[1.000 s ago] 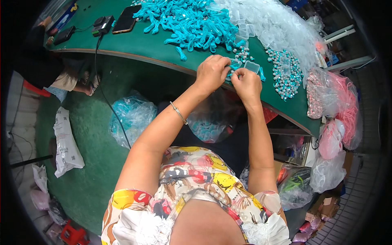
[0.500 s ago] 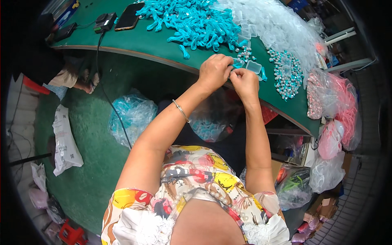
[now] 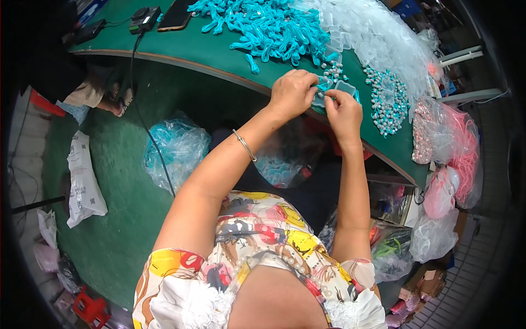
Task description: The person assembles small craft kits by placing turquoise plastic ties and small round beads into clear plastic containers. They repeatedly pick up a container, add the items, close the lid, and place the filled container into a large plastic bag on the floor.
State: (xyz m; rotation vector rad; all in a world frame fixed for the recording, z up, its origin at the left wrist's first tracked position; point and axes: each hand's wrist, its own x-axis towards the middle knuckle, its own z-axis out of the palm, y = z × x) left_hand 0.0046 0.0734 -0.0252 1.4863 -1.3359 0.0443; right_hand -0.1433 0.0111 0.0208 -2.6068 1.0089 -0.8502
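Observation:
At the green table's near edge, my left hand (image 3: 295, 93) is closed, its fingertips on a small clear plastic box (image 3: 320, 98) with teal cord in it. My right hand (image 3: 344, 114) pinches close beside the box; what sits between its thumb and finger is too small to make out. Behind the right fingers a clear lid-like panel (image 3: 345, 88) stands out. Grey and teal beads (image 3: 333, 71) lie just beyond the hands. A heap of teal cord loops (image 3: 279, 33) covers the table farther off, with one loose loop (image 3: 252, 64) near the edge.
Clear plastic boxes (image 3: 378, 38) are piled at the back right. More beads (image 3: 386, 101) spread on the table (image 3: 219, 46), beside bags with pink cord (image 3: 463, 126). A phone (image 3: 175, 15) and a cabled black device (image 3: 144, 20) lie at the left. A person's foot (image 3: 125, 101) shows beyond.
My hands have drawn apart slightly, the right one moving to the right, and more of the clear box shows between them. The whole view has shifted a little.

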